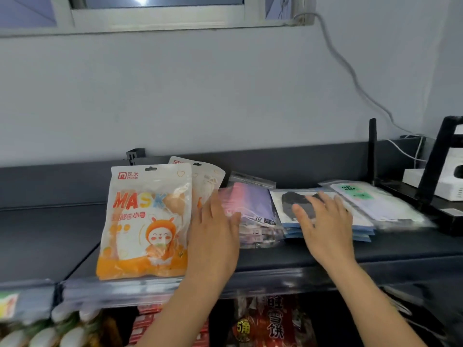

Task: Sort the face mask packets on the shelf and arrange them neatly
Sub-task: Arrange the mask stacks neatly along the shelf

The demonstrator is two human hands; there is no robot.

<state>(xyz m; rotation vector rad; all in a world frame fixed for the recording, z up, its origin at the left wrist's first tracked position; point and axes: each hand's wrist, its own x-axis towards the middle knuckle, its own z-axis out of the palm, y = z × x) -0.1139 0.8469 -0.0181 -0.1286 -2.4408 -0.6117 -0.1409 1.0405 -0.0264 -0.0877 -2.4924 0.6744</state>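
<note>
Dark shelf (50,234), mask packets (253,206) in stacks, left hand (213,236) and right hand (325,221) (fingers straight, spread) against them.

We've got a window frame (160,20) up top w/ a grey cable (350,71) running down the wall (200,83) on the right. Far right there's a white box (443,186), a black antenna (372,151) just left of it, and red snack packs (273,319) along the bottom.

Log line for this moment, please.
left hand: open, beside orange-and-white cartoon mask packet | right hand: open, on clear black-mask packet stack
</note>
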